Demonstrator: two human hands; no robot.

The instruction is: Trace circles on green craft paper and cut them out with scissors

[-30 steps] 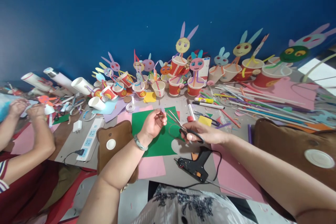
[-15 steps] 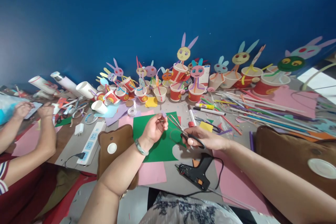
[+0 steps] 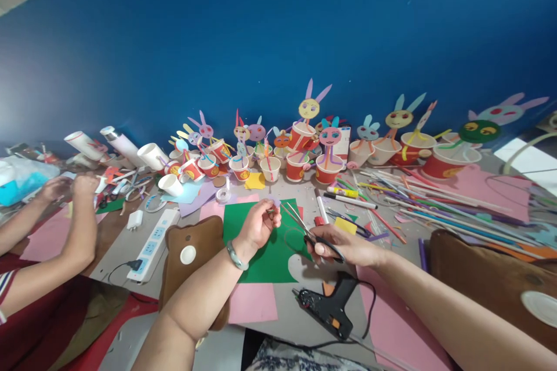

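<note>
My left hand [image 3: 261,223] has its fingers pinched on a small piece of purple paper [image 3: 276,202], only the edge of which shows. Gripped by its black handles in my right hand [image 3: 328,243] is a pair of scissors [image 3: 299,217]; the blades are slightly apart and point toward the purple piece. Both hands are above a green sheet of paper [image 3: 261,264] with a circle outline drawn on it. A pale paper disc [image 3: 300,269] lies by the sheet's right corner. Below my right hand rests a black hot glue gun [image 3: 326,307].
Paper cups with bunny figures, such as a red cup [image 3: 328,171], line the blue wall. Coloured sticks [image 3: 452,214] and markers [image 3: 350,201] lie at right. A power strip [image 3: 154,243] and brown cushion [image 3: 191,269] are at left, beyond them a co-worker's arms [image 3: 73,232].
The view has tilted up a little, so everything sits lower. My hands keep nearly the same pose, with the scissors and purple paper still held. The co-worker's hands have shifted.
</note>
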